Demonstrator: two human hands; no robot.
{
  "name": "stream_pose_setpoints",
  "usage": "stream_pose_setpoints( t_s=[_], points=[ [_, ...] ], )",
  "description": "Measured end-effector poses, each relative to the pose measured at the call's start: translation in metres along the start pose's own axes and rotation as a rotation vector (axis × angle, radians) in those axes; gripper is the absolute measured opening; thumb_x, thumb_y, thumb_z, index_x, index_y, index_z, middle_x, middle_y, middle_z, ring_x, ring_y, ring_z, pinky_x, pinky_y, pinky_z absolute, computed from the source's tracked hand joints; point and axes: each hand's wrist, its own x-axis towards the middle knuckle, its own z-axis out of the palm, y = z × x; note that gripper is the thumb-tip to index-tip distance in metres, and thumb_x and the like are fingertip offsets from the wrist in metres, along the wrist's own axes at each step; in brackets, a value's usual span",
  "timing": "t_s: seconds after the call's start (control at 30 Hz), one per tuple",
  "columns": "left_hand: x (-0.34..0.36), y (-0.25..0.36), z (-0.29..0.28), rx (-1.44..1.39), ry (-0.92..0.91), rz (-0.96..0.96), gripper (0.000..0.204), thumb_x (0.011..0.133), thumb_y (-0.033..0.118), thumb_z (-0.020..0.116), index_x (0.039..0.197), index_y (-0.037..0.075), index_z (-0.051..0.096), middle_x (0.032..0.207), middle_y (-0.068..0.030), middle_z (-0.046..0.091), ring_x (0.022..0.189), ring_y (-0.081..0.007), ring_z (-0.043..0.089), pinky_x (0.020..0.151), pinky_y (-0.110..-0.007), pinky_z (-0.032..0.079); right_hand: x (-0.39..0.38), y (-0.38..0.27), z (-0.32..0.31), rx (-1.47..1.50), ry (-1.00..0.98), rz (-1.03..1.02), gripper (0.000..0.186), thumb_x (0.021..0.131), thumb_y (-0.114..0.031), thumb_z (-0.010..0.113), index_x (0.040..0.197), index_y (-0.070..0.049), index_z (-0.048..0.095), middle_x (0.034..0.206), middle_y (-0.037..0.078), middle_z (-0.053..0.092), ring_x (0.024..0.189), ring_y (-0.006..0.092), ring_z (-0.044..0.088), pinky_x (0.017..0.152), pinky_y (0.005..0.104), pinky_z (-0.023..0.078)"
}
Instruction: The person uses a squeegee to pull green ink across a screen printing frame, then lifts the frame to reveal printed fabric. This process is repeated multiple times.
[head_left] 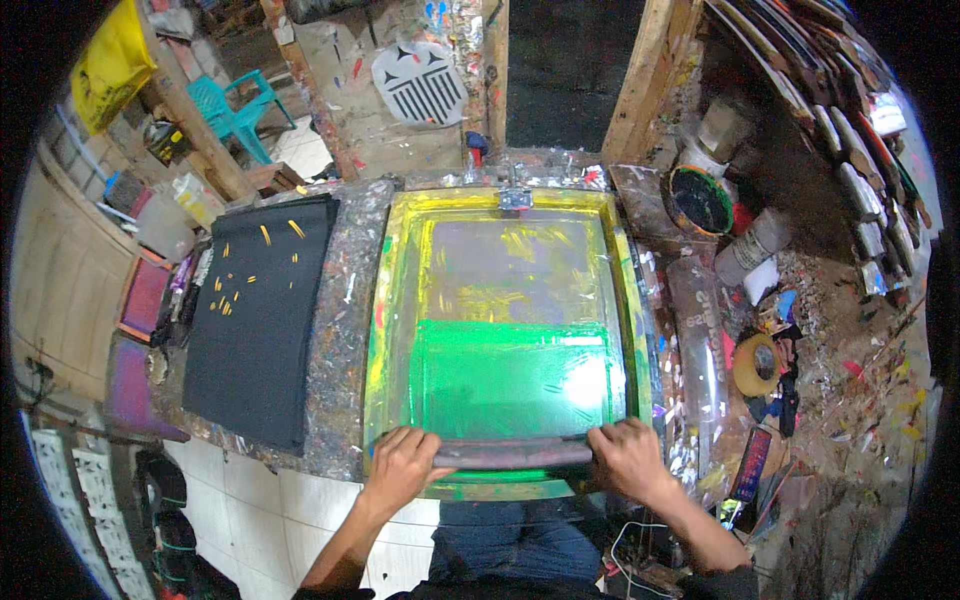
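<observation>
A screen printing frame, smeared with yellow and green, lies on the paint-stained table before me. Wet green ink coats the near half of its mesh, and the far half is greyish with yellow streaks. Across the near end of the frame lies a long dark squeegee. My left hand is closed round its left end, and my right hand grips its right end. The squeegee's lower edge is hidden from this angle. At the frame's far side sits a metal hinge clamp.
Left of the frame lies a stack of black fabric with small yellow marks. To the right are an ink bucket, a plastic bottle and a tape roll. Stacked screens lean at far right; a green chair stands far left.
</observation>
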Motion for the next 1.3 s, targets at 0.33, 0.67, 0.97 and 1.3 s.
stream_pose_setpoints(
  t_s=[0.33, 0.67, 0.97, 1.3],
  points=[
    [0.142, -0.079, 0.013, 0.073, 0.164, -0.062, 0.054, 0.067, 0.027, 0.093, 0.098, -0.001, 0.059, 0.092, -0.0213, 0.065, 0.091, -0.0408, 0.067, 0.077, -0.047, 0.055, 0.132, 0.085, 0.007, -0.046, 0.234, 0.069, 0.028, 0.082, -0.023, 0.077, 0.096, -0.007, 0.059, 0.079, 0.015, 0.066, 0.072, 0.0369, 0.069, 0.063, 0.0489, 0.053],
    [0.011, -0.017, 0.021, 0.086, 0.007, -0.112, 0.057, 0.052, 0.023, 0.095, 0.092, 0.005, 0.059, 0.091, -0.0148, 0.062, 0.089, -0.0364, 0.065, 0.078, -0.045, 0.054, 0.018, 0.002, 0.0, 0.101, 0.028, 0.089, 0.019, 0.08, -0.011, 0.066, 0.097, -0.008, 0.058, 0.082, 0.011, 0.061, 0.074, 0.0302, 0.067, 0.067, 0.0445, 0.053],
    [-0.075, 0.019, 0.014, -0.185, 0.043, -0.333, 0.089, 0.052, 0.032, 0.101, 0.123, 0.001, 0.057, 0.127, -0.0206, 0.058, 0.121, -0.0416, 0.056, 0.102, -0.051, 0.047, -0.033, -0.046, -0.012, 0.03, -0.061, 0.094, 0.027, 0.084, -0.016, 0.068, 0.108, -0.008, 0.06, 0.09, 0.008, 0.064, 0.09, 0.0278, 0.07, 0.091, 0.0467, 0.053],
    [-0.123, -0.001, 0.027, -0.612, 0.471, -0.642, 0.144, 0.047, 0.05, 0.102, 0.161, 0.005, 0.024, 0.157, -0.0186, 0.043, 0.149, -0.0396, 0.034, 0.127, -0.055, 0.021, -0.037, -0.105, 0.003, -0.112, 0.553, 0.26, 0.059, 0.082, -0.065, 0.074, 0.097, -0.008, 0.071, 0.092, 0.007, 0.064, 0.09, 0.0233, 0.059, 0.098, 0.0539, 0.035]
  ],
)
